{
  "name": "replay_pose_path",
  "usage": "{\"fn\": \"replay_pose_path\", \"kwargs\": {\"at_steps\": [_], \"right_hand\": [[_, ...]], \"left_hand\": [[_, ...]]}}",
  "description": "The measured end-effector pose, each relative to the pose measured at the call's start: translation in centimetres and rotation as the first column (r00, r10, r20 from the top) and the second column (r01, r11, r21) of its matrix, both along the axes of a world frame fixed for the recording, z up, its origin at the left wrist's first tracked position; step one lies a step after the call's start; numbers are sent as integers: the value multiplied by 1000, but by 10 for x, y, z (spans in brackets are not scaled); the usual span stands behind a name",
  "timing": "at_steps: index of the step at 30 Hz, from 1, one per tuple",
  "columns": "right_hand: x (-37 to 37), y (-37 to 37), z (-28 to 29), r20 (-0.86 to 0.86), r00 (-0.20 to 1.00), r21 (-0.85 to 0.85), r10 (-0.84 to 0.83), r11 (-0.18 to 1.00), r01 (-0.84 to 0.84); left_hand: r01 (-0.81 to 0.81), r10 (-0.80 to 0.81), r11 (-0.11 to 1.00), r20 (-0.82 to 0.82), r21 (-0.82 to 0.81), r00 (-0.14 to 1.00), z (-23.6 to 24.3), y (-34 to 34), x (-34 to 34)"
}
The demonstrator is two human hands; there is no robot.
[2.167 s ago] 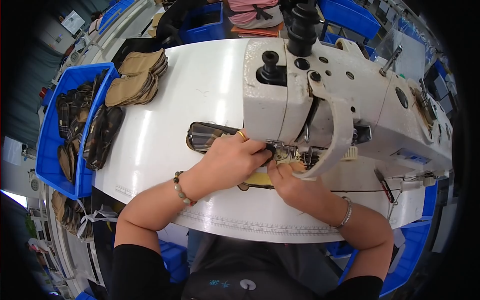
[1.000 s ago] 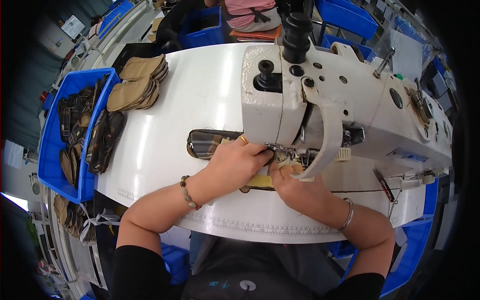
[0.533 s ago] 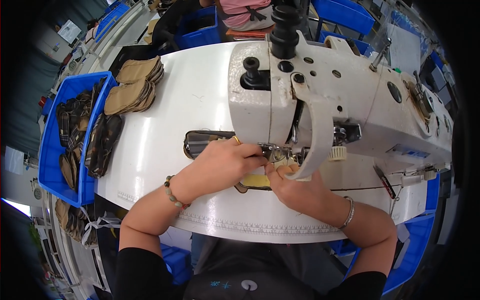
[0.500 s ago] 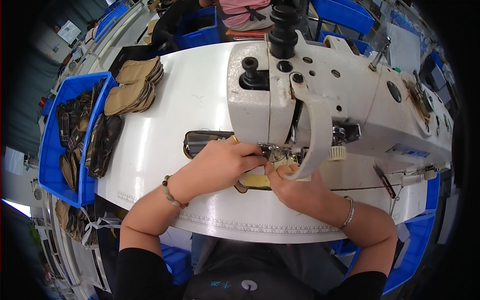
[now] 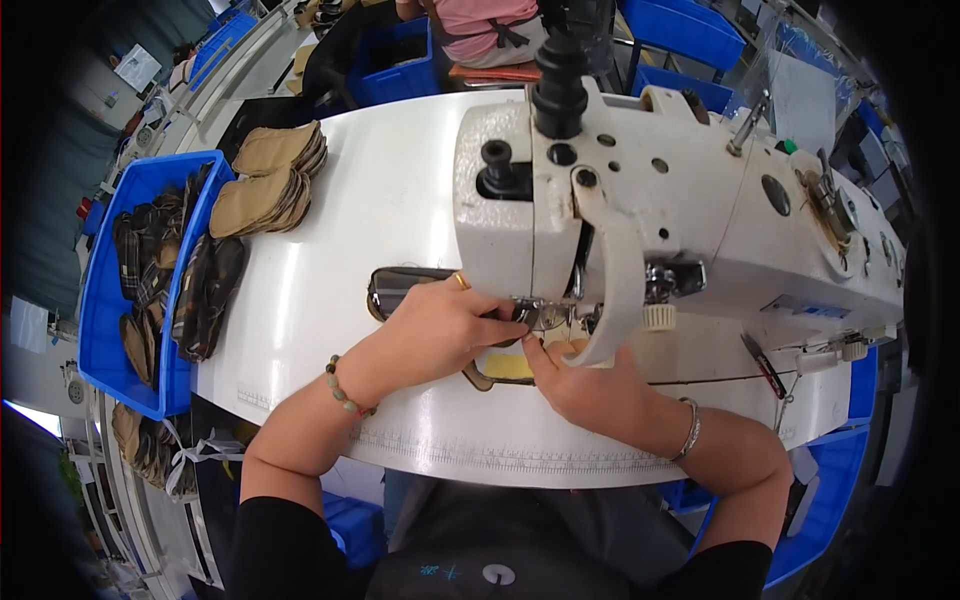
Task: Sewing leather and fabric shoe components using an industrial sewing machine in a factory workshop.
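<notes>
Under the head of a white sewing machine (image 5: 492, 235) lies a slipper-shaped fabric piece (image 5: 400, 285), dark-edged, with grey plaid at its left and a yellow patch (image 5: 508, 367) and tan edge at the near side. My left hand (image 5: 440, 325) rests across it, thumb and fingers pinching its edge beside the presser foot (image 5: 548, 316). From the right, my right hand (image 5: 590, 388) pinches the edge just in front of the foot, its fingertips close to the left ones. The machine's curved white arm hides part of the right fingers, and the needle point cannot be made out.
Far left on the white table (image 5: 350, 200) are stacked tan sole-shaped pieces (image 5: 262, 203). Beside them, a blue bin (image 5: 175, 375) holds plaid fabric pieces. Small thread snips (image 5: 763, 366) lie at the right. Another person (image 5: 490, 30) sits beyond the table.
The view has shifted slightly, so the machine appears a little lower and further left. Both hands keep their hold at the presser foot; the right fingertips have edged slightly left.
</notes>
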State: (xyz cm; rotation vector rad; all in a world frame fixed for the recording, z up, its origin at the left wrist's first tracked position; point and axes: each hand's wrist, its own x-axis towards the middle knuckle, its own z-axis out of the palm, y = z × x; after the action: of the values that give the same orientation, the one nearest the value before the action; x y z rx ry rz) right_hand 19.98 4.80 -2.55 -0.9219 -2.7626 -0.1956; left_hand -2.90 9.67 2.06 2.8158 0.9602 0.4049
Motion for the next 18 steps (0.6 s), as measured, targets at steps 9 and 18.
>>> {"fn": "replay_pose_path", "kwargs": {"at_steps": [9, 18], "right_hand": [[-1, 1, 5, -62, 998, 14, 12, 1000, -11], [-5, 7, -1, -165, 985, -90, -52, 995, 38]], "left_hand": [[-39, 39, 998, 12, -52, 999, -1, -11, 6], [-98, 98, 994, -3, -54, 995, -3, -8, 8]]}}
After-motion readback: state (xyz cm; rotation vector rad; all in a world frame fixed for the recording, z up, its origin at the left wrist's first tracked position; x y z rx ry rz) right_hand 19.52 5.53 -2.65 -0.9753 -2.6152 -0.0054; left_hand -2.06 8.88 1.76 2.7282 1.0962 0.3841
